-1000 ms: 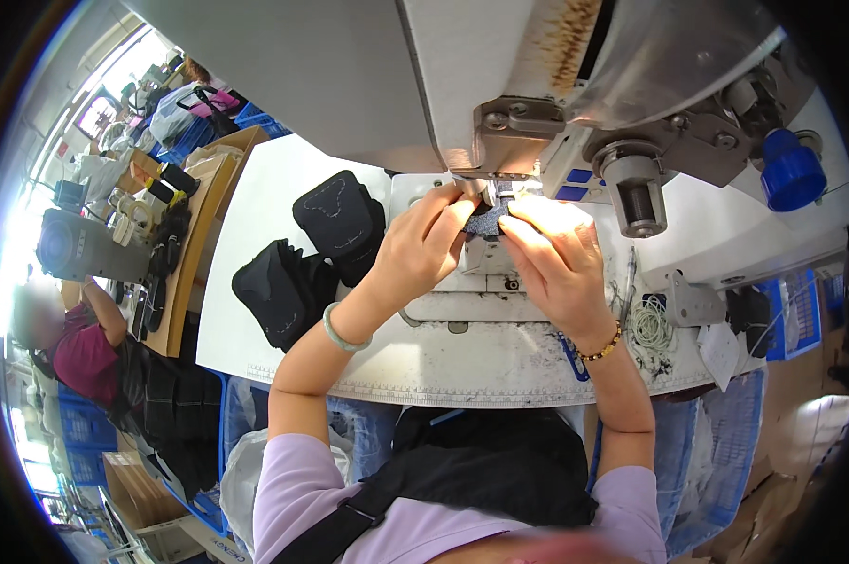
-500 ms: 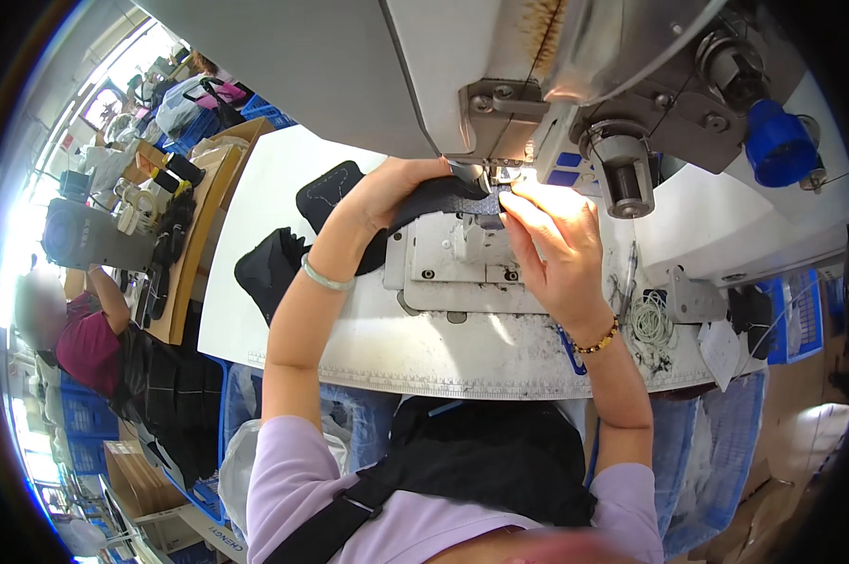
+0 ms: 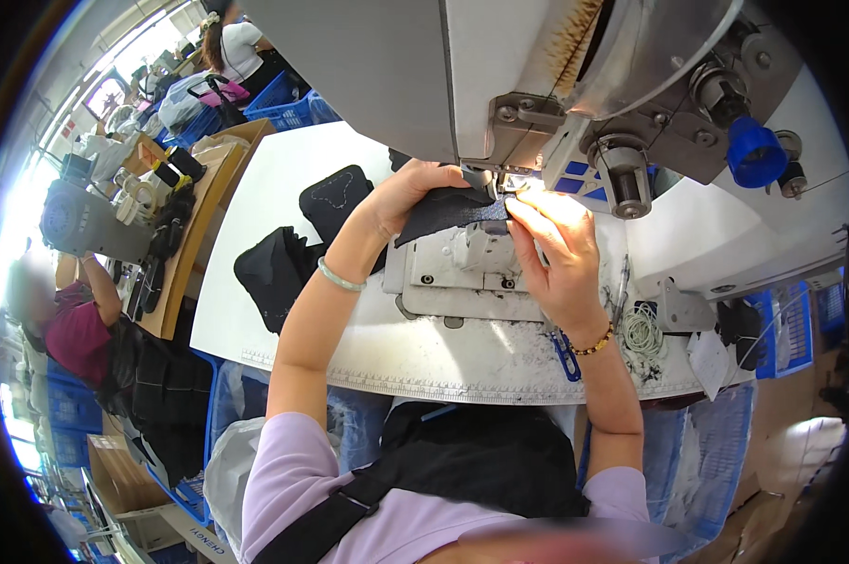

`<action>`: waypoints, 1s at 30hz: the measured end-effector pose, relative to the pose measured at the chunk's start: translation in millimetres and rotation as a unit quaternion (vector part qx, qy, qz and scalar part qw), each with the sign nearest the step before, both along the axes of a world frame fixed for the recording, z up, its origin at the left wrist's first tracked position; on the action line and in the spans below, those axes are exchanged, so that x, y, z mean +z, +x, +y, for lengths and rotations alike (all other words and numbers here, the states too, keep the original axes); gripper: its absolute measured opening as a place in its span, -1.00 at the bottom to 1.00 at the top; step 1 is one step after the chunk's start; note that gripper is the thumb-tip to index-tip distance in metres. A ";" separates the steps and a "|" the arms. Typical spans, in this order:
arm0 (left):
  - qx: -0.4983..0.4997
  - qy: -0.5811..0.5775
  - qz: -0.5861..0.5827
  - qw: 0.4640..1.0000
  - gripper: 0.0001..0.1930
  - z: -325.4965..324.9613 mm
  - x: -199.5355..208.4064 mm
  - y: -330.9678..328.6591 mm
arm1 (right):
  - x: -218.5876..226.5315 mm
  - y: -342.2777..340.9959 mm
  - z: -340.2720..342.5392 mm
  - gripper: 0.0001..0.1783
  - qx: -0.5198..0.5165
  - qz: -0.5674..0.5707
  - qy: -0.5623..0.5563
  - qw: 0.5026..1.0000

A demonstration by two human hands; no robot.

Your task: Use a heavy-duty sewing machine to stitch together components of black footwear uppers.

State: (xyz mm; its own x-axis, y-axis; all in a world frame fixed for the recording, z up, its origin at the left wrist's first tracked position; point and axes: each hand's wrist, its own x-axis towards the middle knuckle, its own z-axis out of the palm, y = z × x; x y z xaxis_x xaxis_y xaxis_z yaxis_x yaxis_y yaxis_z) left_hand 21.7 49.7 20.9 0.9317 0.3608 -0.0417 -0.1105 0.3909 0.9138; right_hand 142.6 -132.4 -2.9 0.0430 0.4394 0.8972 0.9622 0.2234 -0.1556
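— Workroom in the background, what first at far left?

— A co-worker (image 3: 81, 324) in a maroon top, beside a grey machine (image 3: 95, 226) and a wood-edged bench (image 3: 208, 207) with dark spools (image 3: 187, 164). Farther back, another person (image 3: 238, 49) in a white top, near a blue crate (image 3: 288, 105).

— Next, going right?

— Comes to the white bench (image 3: 255, 202), with two bundles of black pieces (image 3: 279, 277) lying close together, pale stitching on the farther one.

— And the left hand (image 3: 401, 195)?

— Wears a pale bangle (image 3: 338, 280); closes on a black fabric piece (image 3: 434, 214), thumb along the top, other fingers mostly hidden.

— Whereabouts, that fabric?

— Between both hands, below the head of a big white sewing machine (image 3: 368, 75), in bright light, with a speckled grey band (image 3: 485, 214) toward the right end. Cannot tell whether pierced by the needle: too small.

— Right hand (image 3: 556, 235)?

— Pinches the grey end between thumb and fingertips; wears a beaded bracelet (image 3: 595, 346).

— Beyond?

— Offers a blue tool (image 3: 564, 355) just beside the right wrist, then a coil of pale cord (image 3: 643, 331), a white paper slip (image 3: 708, 359) and, past the bench edge, a blue basket (image 3: 783, 329).
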 end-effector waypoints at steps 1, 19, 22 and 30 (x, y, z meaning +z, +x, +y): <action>0.000 -0.001 -0.003 1.000 -0.80 2.0 -1.2 0.5 | 0.3 -0.3 -0.3 -0.69 -0.002 -0.001 -0.006 1.000; 0.018 0.062 0.062 0.996 -0.76 2.2 9.9 2.2 | -6.9 -4.4 -2.9 -0.62 -0.025 -0.025 -0.007 0.999; -0.017 0.022 -0.006 1.000 -0.79 -2.6 0.2 -5.3 | -11.5 -11.1 -3.4 -0.59 -0.030 -0.064 -0.010 0.997; -0.021 -0.014 -0.061 0.998 -0.80 -6.4 -11.9 -8.6 | -13.5 -16.8 1.0 -0.59 -0.054 -0.112 -0.010 0.992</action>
